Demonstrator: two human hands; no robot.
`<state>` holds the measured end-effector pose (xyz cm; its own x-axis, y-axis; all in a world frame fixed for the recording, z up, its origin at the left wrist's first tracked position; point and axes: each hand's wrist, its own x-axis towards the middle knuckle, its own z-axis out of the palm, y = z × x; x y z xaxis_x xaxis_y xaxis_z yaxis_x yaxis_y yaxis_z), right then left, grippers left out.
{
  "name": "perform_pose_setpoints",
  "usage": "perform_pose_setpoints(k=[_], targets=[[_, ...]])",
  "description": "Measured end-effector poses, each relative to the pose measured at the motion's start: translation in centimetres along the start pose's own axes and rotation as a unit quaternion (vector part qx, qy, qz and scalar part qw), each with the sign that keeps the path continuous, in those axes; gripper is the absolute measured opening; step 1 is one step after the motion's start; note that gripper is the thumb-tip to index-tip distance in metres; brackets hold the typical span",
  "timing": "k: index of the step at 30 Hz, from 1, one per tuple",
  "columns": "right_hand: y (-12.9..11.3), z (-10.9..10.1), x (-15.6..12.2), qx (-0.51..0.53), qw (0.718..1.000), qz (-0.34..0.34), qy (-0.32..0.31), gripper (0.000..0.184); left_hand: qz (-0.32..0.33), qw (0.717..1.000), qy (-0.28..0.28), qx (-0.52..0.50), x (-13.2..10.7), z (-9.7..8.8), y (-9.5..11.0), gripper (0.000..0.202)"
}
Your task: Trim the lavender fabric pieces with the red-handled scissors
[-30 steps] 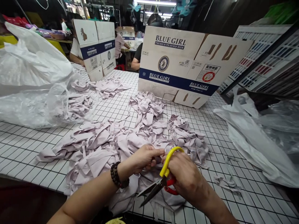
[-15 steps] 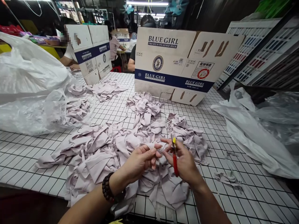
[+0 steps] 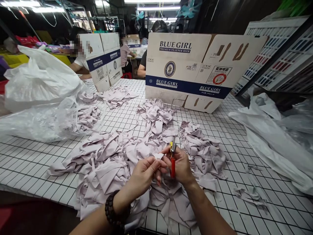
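Observation:
My left hand (image 3: 144, 174), with a dark bead bracelet on its wrist, pinches a small pale lilac fabric piece (image 3: 157, 156) between thumb and fingers. My right hand (image 3: 182, 164) is closed round scissors (image 3: 172, 160) with yellow and red handles, held upright and edge-on right beside the piece. Both hands hover over a large heap of lilac fabric strips (image 3: 110, 163) spread on the gridded white table (image 3: 29, 163). Another mound of the same fabric (image 3: 202, 150) lies just right of my hands.
A Blue Girl cardboard box (image 3: 190, 71) stands behind the heaps, a second box (image 3: 105, 60) at back left. White plastic bags lie at left (image 3: 41, 85) and right (image 3: 274, 137). Other people sit behind the boxes. Loose scraps (image 3: 246, 194) lie at right.
The scissors swung from lying low with blades pointing down-left to upright and edge-on. Both hands rose and came together, and the small fabric piece now shows at my left fingertips.

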<state>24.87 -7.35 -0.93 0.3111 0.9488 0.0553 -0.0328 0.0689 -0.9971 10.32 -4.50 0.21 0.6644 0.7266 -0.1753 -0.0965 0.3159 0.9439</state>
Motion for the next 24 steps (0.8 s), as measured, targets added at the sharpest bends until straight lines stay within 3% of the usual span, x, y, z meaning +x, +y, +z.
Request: perform_pose_setpoints(k=[2, 4, 6, 8, 11, 15, 19, 24], targets=[[0.0, 0.1, -0.1, -0.003, 1.000, 0.002, -0.007, 0.028, 0.088, 0.988, 0.065, 0.112, 0.0, -0.3, -0.2, 0.039], [0.0, 0.2, -0.1, -0.005, 1.000, 0.006, -0.010, 0.030, 0.176, 0.953, 0.133, 0.209, -0.1, -0.5, -0.3, 0.034], [0.1, 0.3, -0.2, -0.005, 1.000, 0.016, -0.015, 0.033, 0.226, 0.929, 0.152, 0.251, 0.0, -0.7, -0.3, 0.034], [0.2, 0.2, -0.2, -0.005, 0.999, 0.030, -0.027, 0.034, 0.223, 0.940, 0.116, 0.229, 0.2, -0.7, -0.5, 0.035], [0.1, -0.3, -0.5, -0.005, 0.997, 0.051, -0.051, 0.036, 0.167, 0.977, 0.043, 0.128, 0.6, -0.6, -1.1, 0.033], [-1.5, -2.4, -1.7, -0.105, 0.989, 0.068, -0.079, 0.030, 0.139, 0.986, 0.021, 0.085, 0.6, -0.7, -1.3, 0.034], [-3.5, -4.3, -3.2, -0.351, 0.932, 0.041, -0.085, 0.030, 0.124, 0.987, -0.003, 0.104, 0.3, -0.5, -0.7, 0.036], [-4.4, -5.0, -4.2, -0.474, 0.876, 0.012, -0.086, 0.025, 0.168, 0.965, -0.039, 0.196, 0.2, -0.3, 0.1, 0.033]])
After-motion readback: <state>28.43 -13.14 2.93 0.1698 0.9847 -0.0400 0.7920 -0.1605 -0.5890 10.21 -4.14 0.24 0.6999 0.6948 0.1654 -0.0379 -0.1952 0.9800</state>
